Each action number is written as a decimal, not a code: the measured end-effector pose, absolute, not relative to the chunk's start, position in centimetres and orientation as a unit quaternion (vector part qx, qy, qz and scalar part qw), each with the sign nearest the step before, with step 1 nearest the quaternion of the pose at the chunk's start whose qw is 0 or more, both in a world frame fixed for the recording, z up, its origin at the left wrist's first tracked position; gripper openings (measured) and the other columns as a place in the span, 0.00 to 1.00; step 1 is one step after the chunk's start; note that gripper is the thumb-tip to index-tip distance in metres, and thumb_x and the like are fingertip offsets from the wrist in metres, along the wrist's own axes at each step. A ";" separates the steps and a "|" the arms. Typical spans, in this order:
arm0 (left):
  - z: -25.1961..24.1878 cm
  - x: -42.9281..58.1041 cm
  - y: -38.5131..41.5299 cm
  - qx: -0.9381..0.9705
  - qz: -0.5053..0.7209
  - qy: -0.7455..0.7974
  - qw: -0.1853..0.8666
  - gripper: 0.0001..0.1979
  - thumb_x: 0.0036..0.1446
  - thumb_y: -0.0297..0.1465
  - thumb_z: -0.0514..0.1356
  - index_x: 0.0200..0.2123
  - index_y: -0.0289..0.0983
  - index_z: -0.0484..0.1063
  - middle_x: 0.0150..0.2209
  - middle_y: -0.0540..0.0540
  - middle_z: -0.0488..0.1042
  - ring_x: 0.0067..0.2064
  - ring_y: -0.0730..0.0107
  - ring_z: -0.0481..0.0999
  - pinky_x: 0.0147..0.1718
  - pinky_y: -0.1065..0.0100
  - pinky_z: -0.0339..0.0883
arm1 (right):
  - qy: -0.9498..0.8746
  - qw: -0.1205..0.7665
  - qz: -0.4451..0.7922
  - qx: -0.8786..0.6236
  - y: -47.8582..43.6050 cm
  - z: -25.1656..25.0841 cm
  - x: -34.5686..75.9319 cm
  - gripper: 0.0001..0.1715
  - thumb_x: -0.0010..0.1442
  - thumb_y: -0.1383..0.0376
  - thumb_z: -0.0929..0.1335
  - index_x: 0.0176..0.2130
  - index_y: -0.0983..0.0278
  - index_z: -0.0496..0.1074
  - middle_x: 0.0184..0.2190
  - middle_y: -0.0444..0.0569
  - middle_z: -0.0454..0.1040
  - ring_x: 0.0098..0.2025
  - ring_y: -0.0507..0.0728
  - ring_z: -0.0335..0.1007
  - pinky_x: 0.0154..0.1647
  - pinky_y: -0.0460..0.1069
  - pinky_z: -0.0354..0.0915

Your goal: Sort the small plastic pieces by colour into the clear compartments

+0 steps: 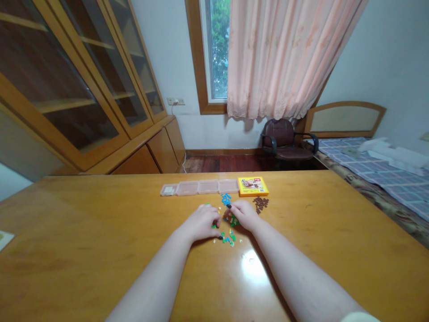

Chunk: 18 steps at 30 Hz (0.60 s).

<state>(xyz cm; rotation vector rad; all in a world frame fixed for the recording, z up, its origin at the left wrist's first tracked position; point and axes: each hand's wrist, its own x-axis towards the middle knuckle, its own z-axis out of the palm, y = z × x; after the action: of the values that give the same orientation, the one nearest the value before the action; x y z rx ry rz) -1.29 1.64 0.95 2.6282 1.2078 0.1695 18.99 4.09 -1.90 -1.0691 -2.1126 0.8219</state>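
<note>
Both my hands rest on a wooden table (100, 232) over a scatter of tiny green, blue and yellow building bricks (228, 236). My left hand (203, 221) is curled, fingertips pinched down among the bricks. My right hand (243, 213) is also curled, fingers bent onto small green pieces (233, 220). What either hand holds is too small to make out. A small cluster of blue bricks (225, 198) lies just beyond the hands. A pile of brown bricks (260, 203) sits to the right of my right hand.
A clear plastic tray with several compartments (199, 187) lies behind the bricks, a yellow box (253, 186) next to it. A glass-fronted cabinet (83, 89) stands left, a dark armchair (286, 141) and a bed (385, 174) behind right, under a curtained window (219, 49).
</note>
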 end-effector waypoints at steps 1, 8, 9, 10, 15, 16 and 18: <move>0.8 -1.2 1.8 0.896 0.065 0.425 0.113 0.14 0.42 0.43 0.68 0.28 0.40 0.72 0.31 0.50 0.73 0.39 0.65 0.69 0.39 0.66 0.56 | -0.797 0.318 0.306 -0.411 4.1 -1.9 19.0 0.24 0.63 0.60 0.58 0.28 0.64 0.77 0.25 0.47 0.76 0.30 0.54 0.70 0.33 0.46 0.60; -0.4 -0.7 2.7 0.851 0.118 0.506 0.072 0.08 0.52 0.38 0.63 0.31 0.40 0.72 0.34 0.48 0.72 0.40 0.65 0.67 0.40 0.65 0.57 | -0.780 0.338 0.278 -0.448 4.3 -2.4 19.1 0.23 0.63 0.61 0.58 0.25 0.65 0.75 0.24 0.48 0.75 0.29 0.54 0.69 0.31 0.45 0.58; -0.5 -0.7 2.8 0.852 0.122 0.504 0.074 0.07 0.53 0.37 0.62 0.31 0.40 0.72 0.34 0.48 0.72 0.40 0.65 0.67 0.40 0.65 0.57 | -0.781 0.330 0.286 -0.446 4.3 -2.3 19.1 0.23 0.62 0.62 0.58 0.25 0.65 0.75 0.24 0.47 0.75 0.28 0.54 0.69 0.31 0.45 0.59; -0.6 -0.7 2.9 0.854 0.127 0.499 0.075 0.06 0.54 0.36 0.61 0.31 0.40 0.73 0.34 0.48 0.72 0.40 0.65 0.67 0.40 0.65 0.58 | -0.783 0.320 0.297 -0.444 4.3 -2.3 19.0 0.23 0.62 0.62 0.58 0.25 0.65 0.75 0.24 0.47 0.76 0.28 0.53 0.69 0.31 0.45 0.59; -0.7 -1.1 3.0 0.858 0.153 0.485 0.073 0.08 0.58 0.33 0.57 0.40 0.43 0.73 0.38 0.47 0.72 0.42 0.65 0.68 0.43 0.63 0.58 | -0.790 0.284 0.330 -0.431 4.0 -1.9 18.9 0.24 0.63 0.62 0.58 0.26 0.64 0.76 0.25 0.47 0.77 0.28 0.53 0.70 0.32 0.45 0.59; -0.7 -1.1 3.0 0.858 0.153 0.485 0.073 0.09 0.58 0.33 0.56 0.41 0.43 0.73 0.38 0.47 0.72 0.43 0.65 0.68 0.44 0.63 0.58 | -0.792 0.279 0.329 -0.432 4.0 -1.8 18.8 0.24 0.63 0.62 0.58 0.26 0.64 0.76 0.24 0.47 0.77 0.28 0.53 0.70 0.31 0.45 0.59; -0.6 -1.3 3.0 0.858 0.149 0.486 0.075 0.09 0.58 0.32 0.56 0.41 0.43 0.74 0.38 0.47 0.72 0.42 0.65 0.68 0.44 0.63 0.58 | -0.792 0.269 0.321 -0.445 4.0 -1.8 18.8 0.25 0.63 0.61 0.58 0.24 0.64 0.75 0.23 0.46 0.76 0.27 0.53 0.69 0.30 0.45 0.58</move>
<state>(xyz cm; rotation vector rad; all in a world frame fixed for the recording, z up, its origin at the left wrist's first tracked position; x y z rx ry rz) -1.32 3.04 -0.63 2.5732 1.4584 0.4484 18.81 4.01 -1.81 -1.1992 -2.1359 0.8650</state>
